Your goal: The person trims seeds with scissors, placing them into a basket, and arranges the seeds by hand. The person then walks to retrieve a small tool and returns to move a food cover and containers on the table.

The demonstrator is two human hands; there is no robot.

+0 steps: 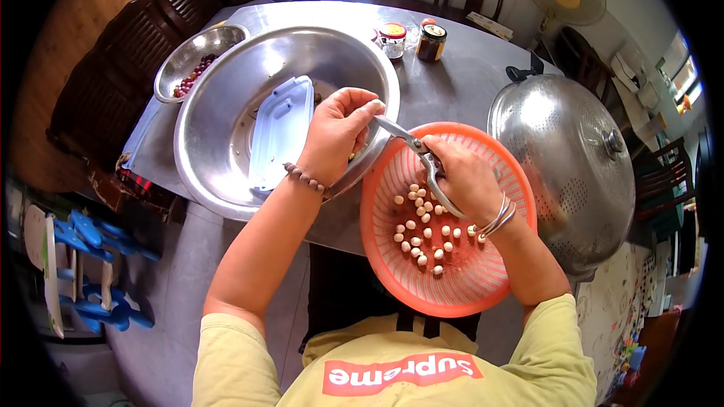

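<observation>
Left hand (341, 126) pinches small pale piece (378, 105) at tips of metal shears (417, 145); right hand (469, 179) clamped round handles, over orange basket (445, 307).

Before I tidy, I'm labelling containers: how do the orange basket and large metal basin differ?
The basket is orange with slotted walls; the basin is shiny metal with solid walls. The basket holds scattered pale pieces; the basin holds a light-blue plastic tray. Both are round and open-topped.
</observation>
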